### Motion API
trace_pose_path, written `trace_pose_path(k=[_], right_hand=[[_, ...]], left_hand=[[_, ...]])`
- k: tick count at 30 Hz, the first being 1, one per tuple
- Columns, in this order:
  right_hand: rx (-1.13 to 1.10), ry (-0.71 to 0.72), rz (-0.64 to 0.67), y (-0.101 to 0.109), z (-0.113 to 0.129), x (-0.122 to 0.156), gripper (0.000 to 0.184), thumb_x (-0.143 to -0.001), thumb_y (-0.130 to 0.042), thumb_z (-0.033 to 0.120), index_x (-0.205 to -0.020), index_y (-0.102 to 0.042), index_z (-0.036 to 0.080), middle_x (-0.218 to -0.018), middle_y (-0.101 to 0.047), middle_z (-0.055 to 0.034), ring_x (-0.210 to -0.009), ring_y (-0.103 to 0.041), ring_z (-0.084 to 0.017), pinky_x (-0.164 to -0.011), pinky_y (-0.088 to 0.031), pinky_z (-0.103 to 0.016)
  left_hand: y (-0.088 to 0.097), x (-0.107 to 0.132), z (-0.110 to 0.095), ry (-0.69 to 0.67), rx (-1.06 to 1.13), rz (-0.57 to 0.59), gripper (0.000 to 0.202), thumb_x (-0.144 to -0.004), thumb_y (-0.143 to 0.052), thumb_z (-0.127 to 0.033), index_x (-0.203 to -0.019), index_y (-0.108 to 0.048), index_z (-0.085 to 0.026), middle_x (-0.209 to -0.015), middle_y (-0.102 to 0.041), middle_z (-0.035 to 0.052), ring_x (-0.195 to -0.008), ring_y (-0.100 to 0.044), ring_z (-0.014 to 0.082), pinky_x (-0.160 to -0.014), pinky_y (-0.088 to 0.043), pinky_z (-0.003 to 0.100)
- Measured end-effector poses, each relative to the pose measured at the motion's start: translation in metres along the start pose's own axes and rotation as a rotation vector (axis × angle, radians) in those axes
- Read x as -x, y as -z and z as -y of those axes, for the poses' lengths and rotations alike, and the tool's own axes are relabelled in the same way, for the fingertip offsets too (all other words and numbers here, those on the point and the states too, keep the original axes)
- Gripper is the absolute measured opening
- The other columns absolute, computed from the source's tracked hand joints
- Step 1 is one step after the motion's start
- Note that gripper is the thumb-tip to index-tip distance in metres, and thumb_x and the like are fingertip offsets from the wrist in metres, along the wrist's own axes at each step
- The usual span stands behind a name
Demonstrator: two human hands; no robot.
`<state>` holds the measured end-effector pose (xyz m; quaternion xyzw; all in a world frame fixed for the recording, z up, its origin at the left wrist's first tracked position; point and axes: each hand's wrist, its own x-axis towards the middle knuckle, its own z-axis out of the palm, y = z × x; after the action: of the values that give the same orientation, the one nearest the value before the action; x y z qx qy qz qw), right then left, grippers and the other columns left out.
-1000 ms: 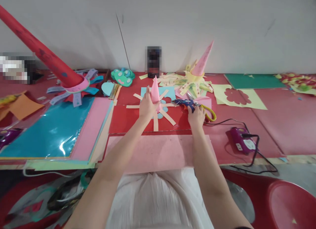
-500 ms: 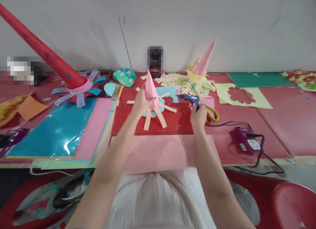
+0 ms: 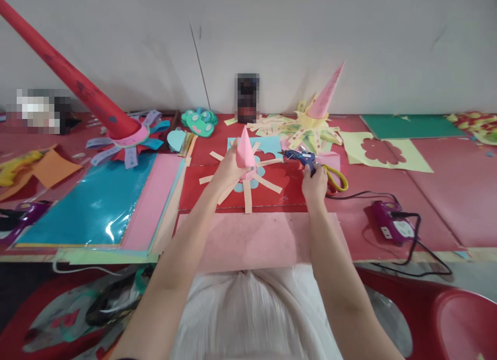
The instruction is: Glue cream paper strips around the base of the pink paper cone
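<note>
A small pink paper cone [image 3: 245,152] stands upright at the middle of the table, with pale paper strips [image 3: 268,183] fanning out from its base. My left hand [image 3: 228,166] is closed around the cone's left side. Parts of a light blue paper shape [image 3: 254,184] show beneath the strips. My right hand [image 3: 315,183] grips a dark blue glue gun [image 3: 298,156], whose nozzle points left toward the cone, a short way off. Beside that hand lie scissors with yellow handles [image 3: 337,177], partly covered by it. A light blue sheet with a cut-out [image 3: 272,143] lies behind the cone.
A tall red paper cone [image 3: 85,96] leans at left behind blue plastic-wrapped sheets [image 3: 93,205]. Another pink cone [image 3: 328,93] with yellow strips stands at the back. On the right, a purple power strip [image 3: 392,223] trails black cable. Pink paper [image 3: 252,241] lies along the front.
My left hand has lowered the pink cone slightly toward the table and turned it, so the strips point in different directions. The glue gun stays in my right hand, nearly unmoved.
</note>
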<state>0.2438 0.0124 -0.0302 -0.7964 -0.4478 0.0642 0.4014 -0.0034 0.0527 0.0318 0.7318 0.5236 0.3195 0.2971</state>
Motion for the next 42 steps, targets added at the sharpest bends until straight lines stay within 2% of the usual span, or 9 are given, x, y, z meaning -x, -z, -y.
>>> trace_pose_path(k=[4,11,14,21,28,35,37,39,42], right_hand=[[-0.032,0.0,-0.025,0.0,-0.002,-0.001,0.035,-0.088,-0.037,0.042,-0.097,-0.055,0.014,-0.106,-0.06,-0.02,-0.106,-0.052,-0.031,-0.092,-0.039,-0.046],[-0.077,-0.026,-0.032,0.0,-0.001,-0.002,0.034,-0.088,-0.037,0.041,-0.097,-0.054,0.014,-0.107,-0.06,-0.0198,-0.107,-0.053,-0.029,-0.093,-0.039,-0.044],[-0.091,-0.033,-0.04,0.001,0.0,0.0,0.033,-0.088,-0.037,0.042,-0.096,-0.054,0.015,-0.107,-0.06,-0.0189,-0.107,-0.053,-0.029,-0.092,-0.04,-0.043],[-0.105,-0.035,-0.075,0.001,0.002,0.002,0.034,-0.089,-0.036,0.046,-0.094,-0.054,0.018,-0.105,-0.06,-0.0153,-0.104,-0.053,-0.027,-0.088,-0.042,-0.042],[-0.09,-0.055,-0.003,0.002,0.006,0.002,0.03,-0.088,-0.04,0.038,-0.1,-0.055,0.015,-0.11,-0.06,-0.0176,-0.105,-0.054,-0.027,-0.091,-0.04,-0.042],[-0.098,-0.056,-0.033,0.004,0.009,0.004,0.03,-0.089,-0.038,0.039,-0.098,-0.054,0.016,-0.111,-0.062,-0.0178,-0.106,-0.056,-0.027,-0.09,-0.04,-0.041],[-0.091,-0.078,-0.027,0.005,0.011,0.004,0.03,-0.089,-0.036,0.04,-0.097,-0.054,0.017,-0.105,-0.065,-0.0167,-0.103,-0.058,-0.028,-0.09,-0.04,-0.043],[-0.076,-0.092,-0.03,0.007,0.011,0.004,0.031,-0.09,-0.034,0.042,-0.095,-0.053,0.018,-0.097,-0.067,-0.015,-0.1,-0.06,-0.03,-0.092,-0.039,-0.047],[-0.045,-0.086,-0.071,0.009,0.011,0.004,0.034,-0.089,-0.032,0.045,-0.092,-0.053,0.018,-0.091,-0.068,-0.0146,-0.097,-0.061,-0.031,-0.094,-0.036,-0.052]], left_hand=[[-0.001,-0.001,0.002,0.121,-0.014,-0.056,0.087,-0.07,-0.071,-0.019,-0.144,-0.027,-0.027,-0.134,-0.052,0.0113,-0.118,-0.054,0.0314,-0.096,-0.046,0.046],[0.01,-0.013,0.018,0.071,0.15,-0.168,0.073,-0.071,-0.072,-0.025,-0.136,-0.039,-0.023,-0.125,-0.058,0.0104,-0.112,-0.058,0.0267,-0.092,-0.05,0.041],[0.008,-0.013,0.016,0.039,0.18,-0.116,0.076,-0.071,-0.071,-0.024,-0.138,-0.036,-0.023,-0.125,-0.058,0.011,-0.11,-0.059,0.0262,-0.09,-0.051,0.04],[0.003,0.0,0.002,0.002,0.044,0.071,0.086,-0.074,-0.068,-0.022,-0.147,-0.024,-0.03,-0.137,-0.051,0.0083,-0.121,-0.052,0.0279,-0.095,-0.047,0.041],[0.002,0.002,-0.003,0.049,0.043,0.099,0.085,-0.075,-0.065,-0.019,-0.147,-0.022,-0.028,-0.135,-0.052,0.0099,-0.121,-0.052,0.0287,-0.096,-0.047,0.043],[-0.003,0.001,0.0,0.034,0.038,0.084,0.083,-0.075,-0.067,-0.019,-0.145,-0.024,-0.026,-0.136,-0.05,0.011,-0.127,-0.046,0.0295,-0.1,-0.043,0.045],[-0.003,0.0,0.004,-0.012,0.027,0.033,0.077,-0.075,-0.068,-0.02,-0.142,-0.03,-0.024,-0.139,-0.046,0.011,-0.132,-0.04,0.0286,-0.104,-0.039,0.044],[0.0,0.001,0.007,-0.049,-0.008,-0.082,0.066,-0.075,-0.069,-0.019,-0.135,-0.039,-0.021,-0.137,-0.045,0.0112,-0.132,-0.04,0.0268,-0.107,-0.037,0.041],[0.005,0.01,0.012,-0.033,-0.09,-0.27,0.036,-0.077,-0.065,-0.013,-0.111,-0.055,-0.019,-0.117,-0.055,0.0089,-0.112,-0.054,0.0219,-0.099,-0.044,0.037]])
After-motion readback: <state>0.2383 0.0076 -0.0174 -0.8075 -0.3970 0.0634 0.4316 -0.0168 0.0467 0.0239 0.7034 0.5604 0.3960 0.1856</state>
